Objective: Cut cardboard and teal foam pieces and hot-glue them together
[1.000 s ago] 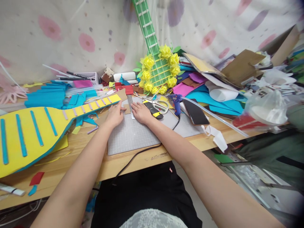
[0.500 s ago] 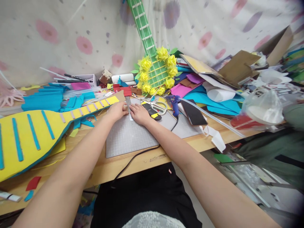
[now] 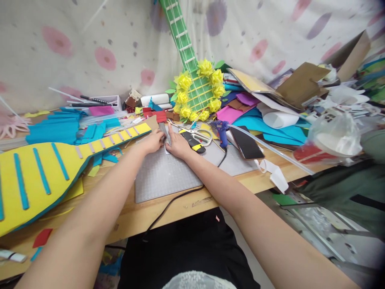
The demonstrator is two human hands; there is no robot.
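Observation:
A metal ruler point(image 3: 162, 127) stands out between my hands over the grey gridded cutting mat point(image 3: 162, 186). My left hand point(image 3: 154, 141) has its fingers curled and closed at the ruler's left edge. On the other side, my right hand point(image 3: 179, 146) grips the ruler's right edge, one finger extended along it and the others bent. A small white strip point(image 3: 167, 151) shows just below the fingertips. Right of my right hand lie a black and yellow tool point(image 3: 192, 141) and scissors with pale handles point(image 3: 204, 137). My fingers hide part of the ruler.
A yellow guitar-shaped cutout point(image 3: 39, 176) lies at left. The green guitar point(image 3: 197, 94) with yellow flowers stands behind. A blue glue gun point(image 3: 221, 132), its black cord point(image 3: 168, 204), and a phone point(image 3: 246, 143) are at right. Coloured sheets point(image 3: 267, 126) are piled behind them.
My right hand's fingers have shifted from lying across the ruler to its right side, with one finger now raised along it. My left hand stays nearly in place.

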